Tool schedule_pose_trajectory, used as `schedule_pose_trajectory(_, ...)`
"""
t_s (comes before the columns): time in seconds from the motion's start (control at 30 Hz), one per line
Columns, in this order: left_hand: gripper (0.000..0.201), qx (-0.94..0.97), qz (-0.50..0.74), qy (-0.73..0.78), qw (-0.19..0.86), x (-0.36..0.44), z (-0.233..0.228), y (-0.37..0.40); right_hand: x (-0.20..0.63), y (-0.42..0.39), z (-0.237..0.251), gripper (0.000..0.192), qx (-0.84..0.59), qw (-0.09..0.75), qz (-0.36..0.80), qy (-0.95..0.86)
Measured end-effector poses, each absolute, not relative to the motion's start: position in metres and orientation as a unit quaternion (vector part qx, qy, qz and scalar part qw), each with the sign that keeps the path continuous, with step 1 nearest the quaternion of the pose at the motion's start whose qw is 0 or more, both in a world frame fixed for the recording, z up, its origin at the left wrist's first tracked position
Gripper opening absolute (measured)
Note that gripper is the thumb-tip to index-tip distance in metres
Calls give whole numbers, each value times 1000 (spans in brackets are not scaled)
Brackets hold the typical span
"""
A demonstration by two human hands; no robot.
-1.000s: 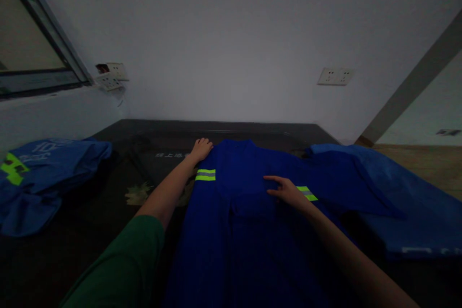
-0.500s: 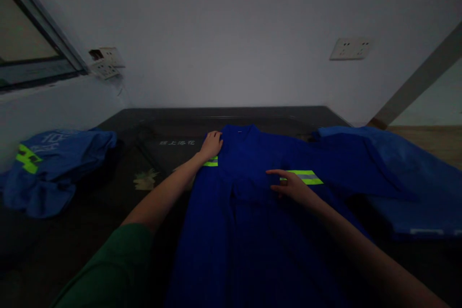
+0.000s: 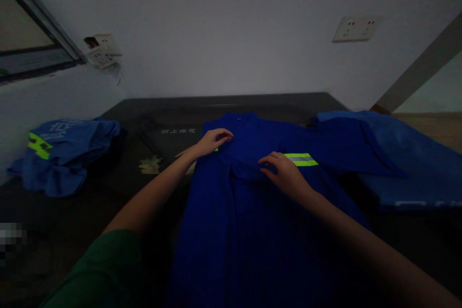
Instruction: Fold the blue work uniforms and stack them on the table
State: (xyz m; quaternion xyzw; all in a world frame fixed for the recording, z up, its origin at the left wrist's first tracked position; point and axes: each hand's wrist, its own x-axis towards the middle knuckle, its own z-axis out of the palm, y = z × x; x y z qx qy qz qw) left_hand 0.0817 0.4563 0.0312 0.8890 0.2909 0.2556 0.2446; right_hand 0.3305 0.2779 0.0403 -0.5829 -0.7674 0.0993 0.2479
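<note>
A dark blue work jacket (image 3: pixel 249 207) with yellow-green reflective bands lies spread out, its collar toward the wall. One sleeve runs down along its left side, while the other stretches to the right. My left hand (image 3: pixel 213 141) is over the upper left of the jacket, fingers bent and apart, holding nothing. Above the chest, left of the right reflective band (image 3: pixel 301 159), hovers my right hand (image 3: pixel 283 171), its thumb and fingers parted and empty. Whether the fingertips touch the cloth is hard to tell in the dim light.
A crumpled blue garment (image 3: pixel 68 154) lies on the dark table (image 3: pixel 173 106) at the left. Lighter blue folded cloth or a pack (image 3: pixel 415 173) sits at the right under the sleeve. Wall sockets (image 3: pixel 355 29) are on the wall behind.
My left hand has come off the left shoulder and shifted right, its fingers now curved. My right hand has moved slightly left. The view has tilted down a little.
</note>
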Motion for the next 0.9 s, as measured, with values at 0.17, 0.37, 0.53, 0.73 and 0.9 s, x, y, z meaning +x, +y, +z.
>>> schedule_pose_trajectory(0.17, 29, 912, 131, 189, 339, 58, 40, 398, 295, 275, 35, 20, -562, 152, 68, -810)
schedule_pose_trajectory(0.37, 20, 915, 144, 218, 307, 68, 19, 391, 279, 273, 30, 18, -564, 67, -9, -823)
schedule_pose_trajectory(0.53, 15, 917, 151, 222, 295, 81, 10, 389, 277, 261, 25, 32, -526, 34, -75, -847)
schedule_pose_trajectory(0.73, 16, 928, 171, 245, 224, 88, 4, 379, 277, 242, 21, 41, -510, 14, -94, -855)
schedule_pose_trajectory(0.9, 53, 904, 233, 318, 167, 85, -4, 377, 275, 255, 28, 29, -545, 112, 21, -831)
